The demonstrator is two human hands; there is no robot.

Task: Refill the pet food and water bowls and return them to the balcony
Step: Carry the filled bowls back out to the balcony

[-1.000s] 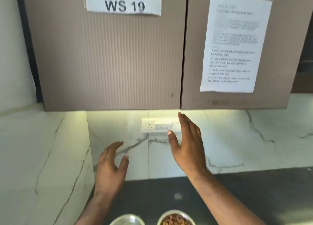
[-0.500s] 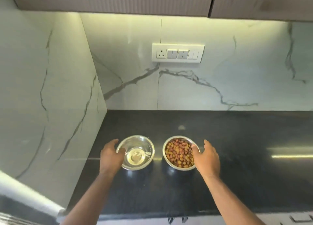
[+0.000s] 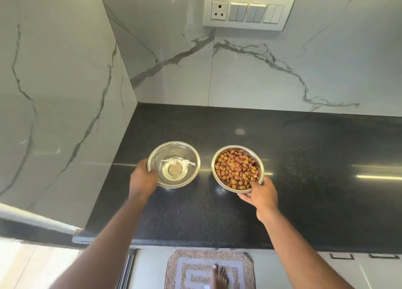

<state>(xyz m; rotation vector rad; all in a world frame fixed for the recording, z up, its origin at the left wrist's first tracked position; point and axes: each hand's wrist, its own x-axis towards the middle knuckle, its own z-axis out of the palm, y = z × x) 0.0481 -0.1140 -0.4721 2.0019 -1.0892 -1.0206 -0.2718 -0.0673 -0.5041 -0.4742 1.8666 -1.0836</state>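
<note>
Two steel bowls stand side by side on the black countertop. The water bowl on the left holds clear water. My left hand grips its near-left rim, thumb over the edge. The food bowl on the right is full of brown kibble. My right hand holds its near-right rim with the fingers curled under. I cannot tell whether either bowl is lifted off the counter.
Marble walls close the corner at the left and behind the counter. A socket and switch panel sits on the back wall. Below the counter's front edge lie a patterned mat and my bare foot.
The view has dropped from the upper cabinets down to the counter. Both hands came down from near the switch panel to the bowls and have closed on their rims.
</note>
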